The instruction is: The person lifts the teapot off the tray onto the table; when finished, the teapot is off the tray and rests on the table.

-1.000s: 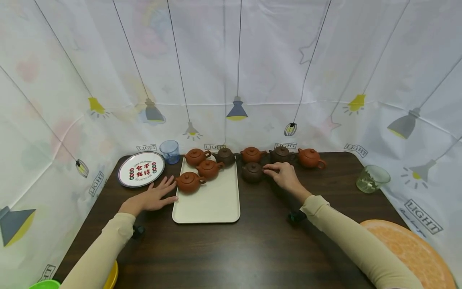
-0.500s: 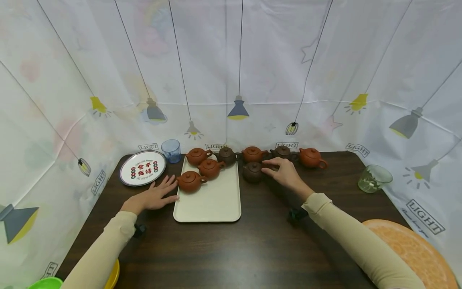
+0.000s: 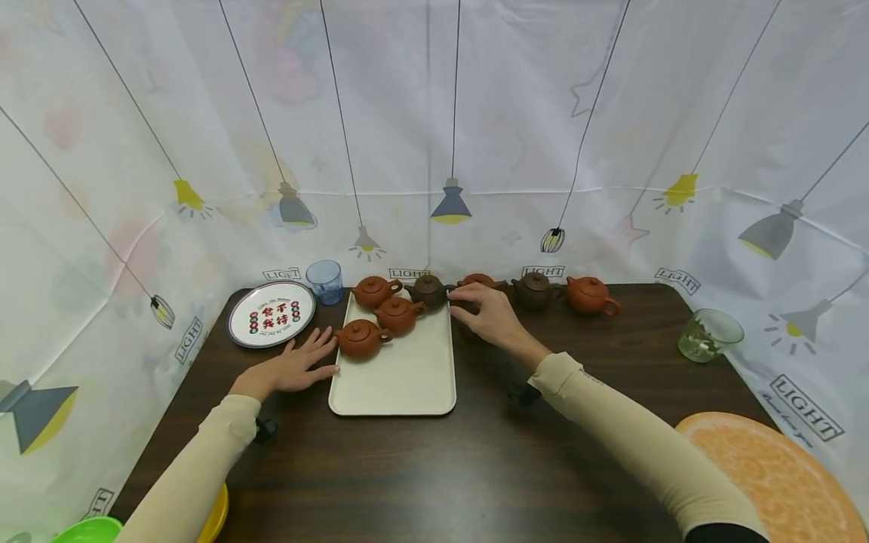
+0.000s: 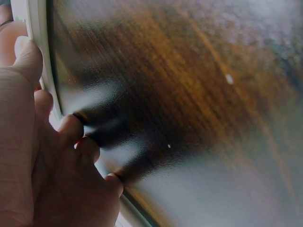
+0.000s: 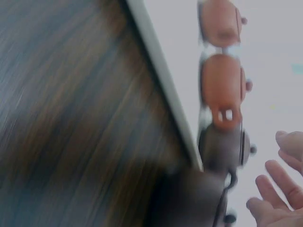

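My left hand (image 3: 292, 369) lies with fingers spread between the plate and the cream tray (image 3: 394, 392), its thumb at the tray's rim and fingertips close to a reddish-brown teapot (image 3: 360, 341). Two more reddish-brown teapots and a dark brown teapot (image 3: 429, 292) sit at the tray's far end. My right hand (image 3: 492, 317) hovers at the tray's right side, thumb and fingers apart, fingertips near that dark teapot's handle. Another dark teapot (image 5: 187, 198) stands just outside the tray; in the head view the right hand hides it. Loose fingers (image 5: 279, 189) show right of the teapots in the right wrist view.
A round plate (image 3: 271, 315) with red characters and a blue glass (image 3: 324, 281) stand back left. Along the back right are a dark teapot (image 3: 535, 291) and reddish-brown teapots. A green glass (image 3: 709, 335) and an orange round mat (image 3: 767, 467) lie right; yellow and green items front left.
My right hand has moved left from beside the front dark teapot to above it, toward the tray's edge. The left hand has stayed in place.
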### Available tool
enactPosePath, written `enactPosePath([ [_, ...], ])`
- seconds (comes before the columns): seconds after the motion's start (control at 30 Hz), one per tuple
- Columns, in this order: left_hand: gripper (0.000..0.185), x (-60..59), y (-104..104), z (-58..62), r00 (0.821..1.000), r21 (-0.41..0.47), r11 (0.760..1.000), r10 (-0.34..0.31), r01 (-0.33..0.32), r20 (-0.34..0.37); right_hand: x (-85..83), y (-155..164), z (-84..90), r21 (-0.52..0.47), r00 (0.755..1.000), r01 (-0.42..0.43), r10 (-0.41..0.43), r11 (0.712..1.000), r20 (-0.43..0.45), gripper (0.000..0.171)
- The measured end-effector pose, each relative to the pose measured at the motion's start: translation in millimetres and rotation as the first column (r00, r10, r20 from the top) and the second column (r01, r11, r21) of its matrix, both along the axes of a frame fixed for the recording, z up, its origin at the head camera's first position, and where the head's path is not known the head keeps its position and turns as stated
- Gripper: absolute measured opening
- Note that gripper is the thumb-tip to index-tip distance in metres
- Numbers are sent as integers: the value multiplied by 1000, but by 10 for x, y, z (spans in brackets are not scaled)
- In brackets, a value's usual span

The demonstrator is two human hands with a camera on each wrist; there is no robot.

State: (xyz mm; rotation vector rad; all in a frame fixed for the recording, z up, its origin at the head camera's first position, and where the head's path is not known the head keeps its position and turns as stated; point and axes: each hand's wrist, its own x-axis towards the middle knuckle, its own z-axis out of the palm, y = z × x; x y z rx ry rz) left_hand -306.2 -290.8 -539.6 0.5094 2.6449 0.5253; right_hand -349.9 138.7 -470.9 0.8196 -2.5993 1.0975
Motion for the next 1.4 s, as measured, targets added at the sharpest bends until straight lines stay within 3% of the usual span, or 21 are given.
enactPosePath([
  [0.17,115,-5,2,24,1000,-5,1000,4,-4,-2,70,-443,-22,20,983,-172,170,985,75,40],
  [0.3,116,-13,-2,22,1000,-11,1000,3,-3,11,112,-735,-88,33,953,-242,231,970,196,46],
  [0.47,116,-21,6,8,1000,-22,1000,3,-3,14,132,-954,-185,-7,944,-184,179,983,277,39],
  [0.73,113,-18,11,10,1000,-15,1000,8,-7,11,138,-1136,-308,-9,980,-77,77,997,183,21],
  [1.2,111,-22,9,-2,1000,-8,1000,2,-2,-1,148,-1229,-291,3,982,-17,16,1000,190,18],
  [1.4,111,-17,8,-9,1000,-2,1000,2,-2,-2,181,-1239,-298,43,993,-31,26,999,114,21],
])
